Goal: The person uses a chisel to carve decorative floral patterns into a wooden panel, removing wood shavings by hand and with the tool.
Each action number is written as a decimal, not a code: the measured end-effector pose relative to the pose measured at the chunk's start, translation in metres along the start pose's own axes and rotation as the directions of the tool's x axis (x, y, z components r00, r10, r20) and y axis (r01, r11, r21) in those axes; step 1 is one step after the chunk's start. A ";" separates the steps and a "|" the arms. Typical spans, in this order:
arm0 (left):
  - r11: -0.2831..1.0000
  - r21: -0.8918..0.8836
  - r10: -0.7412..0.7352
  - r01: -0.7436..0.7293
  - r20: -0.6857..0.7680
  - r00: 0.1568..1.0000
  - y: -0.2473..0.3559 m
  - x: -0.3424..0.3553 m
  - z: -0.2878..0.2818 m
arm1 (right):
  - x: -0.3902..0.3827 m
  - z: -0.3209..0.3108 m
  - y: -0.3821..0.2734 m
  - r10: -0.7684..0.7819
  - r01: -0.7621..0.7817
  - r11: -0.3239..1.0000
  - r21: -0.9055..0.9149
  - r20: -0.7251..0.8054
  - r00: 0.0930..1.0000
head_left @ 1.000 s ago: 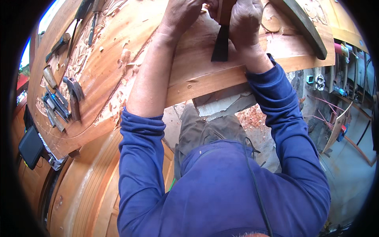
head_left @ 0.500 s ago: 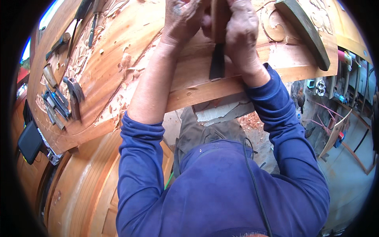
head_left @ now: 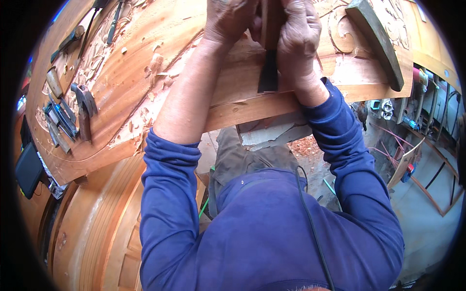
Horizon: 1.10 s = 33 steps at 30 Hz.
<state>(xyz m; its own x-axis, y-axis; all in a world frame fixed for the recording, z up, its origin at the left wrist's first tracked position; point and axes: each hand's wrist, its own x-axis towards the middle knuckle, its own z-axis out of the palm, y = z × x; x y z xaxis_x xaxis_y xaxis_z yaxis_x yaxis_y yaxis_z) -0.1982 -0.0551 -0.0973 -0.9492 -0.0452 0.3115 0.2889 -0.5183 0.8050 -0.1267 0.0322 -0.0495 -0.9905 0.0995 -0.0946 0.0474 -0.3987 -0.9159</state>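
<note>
At the top of the picture, both hands are closed around a flat chisel with a brown wooden upper part [head_left: 271, 26] and a dark blade [head_left: 268, 72]. My left hand [head_left: 232, 18] grips it from the left, its fingertips partly hidden behind the wood. My right hand [head_left: 300, 35] is wrapped against its right side. The blade points toward me, its wide end near the front edge of a carved wooden board [head_left: 238, 112]. Right of my right hand lies a long, dark, slightly curved block [head_left: 376, 43], like a whetstone.
Wood shavings [head_left: 97, 56] cover the board's left part. Several carving tools [head_left: 62, 121], a hammer-like tool [head_left: 84, 109] and a wooden handle [head_left: 54, 81] lie there. Below hangs a black flat device [head_left: 31, 164]. Clamps and bars [head_left: 432, 102] stand at the right.
The view has shifted slightly, so the tools at left appear farther left. Both hands keep their hold on the chisel, and the blade's end shows a little more plainly.
</note>
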 end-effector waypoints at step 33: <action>0.992 0.121 -0.031 0.028 0.022 0.999 0.012 -0.001 -0.004 | 0.011 -0.011 -0.017 0.145 -0.148 0.989 0.028 0.087 0.986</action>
<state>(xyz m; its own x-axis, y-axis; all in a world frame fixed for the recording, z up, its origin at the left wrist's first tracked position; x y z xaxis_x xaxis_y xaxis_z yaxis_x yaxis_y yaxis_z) -0.1946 -0.0648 -0.0902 -0.9547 -0.0105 0.2974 0.2751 -0.4123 0.8685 -0.1369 0.0496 -0.0396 -0.9805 -0.0389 -0.1927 0.1902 -0.4348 -0.8802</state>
